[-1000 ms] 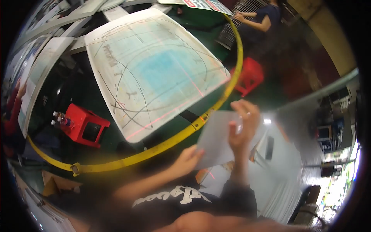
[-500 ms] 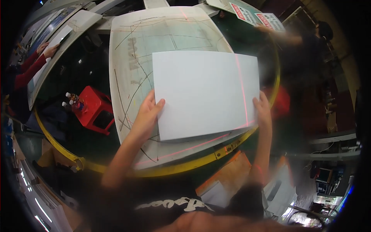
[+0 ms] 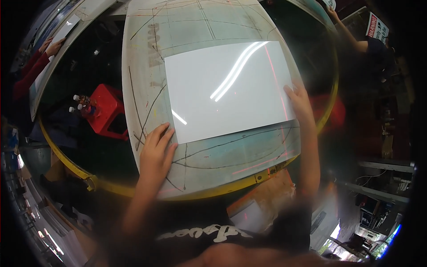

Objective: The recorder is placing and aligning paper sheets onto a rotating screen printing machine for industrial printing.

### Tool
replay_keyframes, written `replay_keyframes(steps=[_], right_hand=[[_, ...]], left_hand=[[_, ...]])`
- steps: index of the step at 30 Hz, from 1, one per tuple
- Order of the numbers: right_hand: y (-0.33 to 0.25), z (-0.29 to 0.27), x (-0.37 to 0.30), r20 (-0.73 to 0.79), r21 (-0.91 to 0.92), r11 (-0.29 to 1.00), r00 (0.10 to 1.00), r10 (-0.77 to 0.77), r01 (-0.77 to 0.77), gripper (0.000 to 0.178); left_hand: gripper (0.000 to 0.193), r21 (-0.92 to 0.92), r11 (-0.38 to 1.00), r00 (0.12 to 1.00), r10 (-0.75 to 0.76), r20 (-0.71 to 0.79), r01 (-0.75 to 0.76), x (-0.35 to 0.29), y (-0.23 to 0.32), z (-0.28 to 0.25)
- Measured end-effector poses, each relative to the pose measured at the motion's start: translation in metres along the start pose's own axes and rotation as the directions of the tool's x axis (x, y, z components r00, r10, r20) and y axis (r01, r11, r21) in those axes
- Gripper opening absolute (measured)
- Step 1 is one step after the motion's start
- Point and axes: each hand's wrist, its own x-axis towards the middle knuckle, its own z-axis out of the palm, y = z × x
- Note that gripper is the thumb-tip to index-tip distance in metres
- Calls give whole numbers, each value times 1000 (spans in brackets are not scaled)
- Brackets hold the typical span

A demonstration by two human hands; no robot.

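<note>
Reading a clock face centred on the white sheet (image 3: 204, 107), the left hand (image 3: 154, 149) was at about 8 o'clock, palm down on the pale board (image 3: 182, 26). Its fingers were bent and its thumb stood apart from them, the fingertips right beside the sheet's edge and closed on nothing; I could not tell whether they touched it. The right hand (image 3: 301, 104) was at 3 o'clock, its thumb lapping over the sheet's edge and its fingers beyond; whether it pinched that edge or only pressed on it, I could not tell.

The sheet was over the middle of the board, its long lower edge tilted up toward 4 o'clock. Two bright streaks of glare ran across it, and a red light line (image 3: 275, 80) crossed it near its right edge. Dark curved lines marked the board all around, with a bluish patch at 6 o'clock.

A yellow band (image 3: 222, 192) curved below the board. At 9 o'clock was a red stool (image 3: 106, 104) with bottles (image 3: 85, 108) on it. Between 9 and 10 o'clock, a red-sleeved co-worker's hands (image 3: 52, 46) held another sheet (image 3: 66, 27); near 2 o'clock was another person (image 3: 378, 58) in dark clothing
</note>
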Motion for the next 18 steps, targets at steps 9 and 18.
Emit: replay_keyframes(steps=[9, 18], right_hand=[[2, 5, 3, -11, -32, 999, 999, -40, 40, 37], [2, 6, 2, -5, -68, 997, 999, -42, 42, 37]], left_hand=[[33, -38, 998, 999, -44, -9, 44, -4, 0, 4], [30, -38, 998, 998, -44, -38, 43, -5, 0, 6]])
